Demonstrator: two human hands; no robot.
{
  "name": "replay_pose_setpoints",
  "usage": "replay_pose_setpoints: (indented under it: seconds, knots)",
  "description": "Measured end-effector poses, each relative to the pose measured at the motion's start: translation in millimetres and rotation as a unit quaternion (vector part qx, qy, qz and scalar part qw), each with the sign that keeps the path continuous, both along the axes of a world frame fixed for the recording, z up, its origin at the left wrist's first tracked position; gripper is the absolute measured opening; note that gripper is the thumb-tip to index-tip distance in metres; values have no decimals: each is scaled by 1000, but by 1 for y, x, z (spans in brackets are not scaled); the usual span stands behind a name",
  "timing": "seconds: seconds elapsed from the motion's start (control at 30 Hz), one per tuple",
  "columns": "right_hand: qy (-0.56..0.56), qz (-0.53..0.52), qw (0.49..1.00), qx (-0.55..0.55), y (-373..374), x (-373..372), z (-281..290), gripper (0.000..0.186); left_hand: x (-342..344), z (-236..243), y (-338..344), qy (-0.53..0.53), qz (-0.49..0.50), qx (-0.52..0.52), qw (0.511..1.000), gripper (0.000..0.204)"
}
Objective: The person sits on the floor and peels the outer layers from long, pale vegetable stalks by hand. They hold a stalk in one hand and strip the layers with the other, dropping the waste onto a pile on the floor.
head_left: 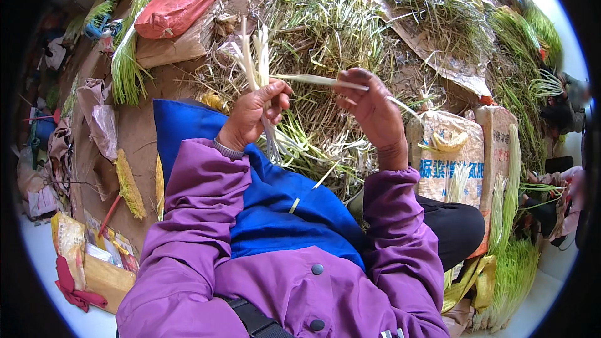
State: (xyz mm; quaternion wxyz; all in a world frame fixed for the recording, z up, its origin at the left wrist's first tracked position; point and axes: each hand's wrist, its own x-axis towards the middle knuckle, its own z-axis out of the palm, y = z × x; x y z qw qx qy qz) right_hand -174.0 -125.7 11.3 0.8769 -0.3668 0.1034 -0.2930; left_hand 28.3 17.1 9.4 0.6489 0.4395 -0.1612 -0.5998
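Holding a bunch of pale stalks (256, 59) over a blue apron (275, 213), the left hand (255, 112) is closed round it; the right hand (370, 109), apart, pinches one long stalk (313, 79). Messy green litter (325, 19) clutters beyond, a printed sack (446, 150) crowds the right wrist, red bag (181, 7) farther off.

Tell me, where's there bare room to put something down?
On the left, bare brown ground lies between the crumpled bag and the blue apron, below the green bundle and above the yellow mesh. It's crowded beyond the left hand and right hand, under loose green stalks, and at right, with sacks and more bundles.
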Motion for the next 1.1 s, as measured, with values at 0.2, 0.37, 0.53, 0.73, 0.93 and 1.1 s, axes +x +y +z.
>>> replay_pose_setpoints:
  seconds: [0.2, 0.37, 0.53, 0.73, 0.93, 1.1]
  knots:
    - [285, 10, 931, -227, -8, 0, -5, 34, -4, -2, -3, -102, -54, -14, 993, 28]
    - [330, 198, 883, -270, 32, 22, -22, 46, -11, -5, -7, -46, -32, 8, 998, 37]
    - [347, 303, 823, -333, 45, 34, -33, 52, -14, -8, -10, 5, -55, 7, 998, 41]
    - [321, 364, 813, -323, 50, 39, -30, 50, -9, -7, -10, 39, -38, 28, 998, 42]
    - [303, 439, 809, -247, 43, 41, -36, 47, 0, -2, -14, 61, 1, 21, 998, 40]
    - [155, 414, 886, -142, 3, 32, -61, 33, 10, 15, -11, 100, 56, -67, 991, 38]
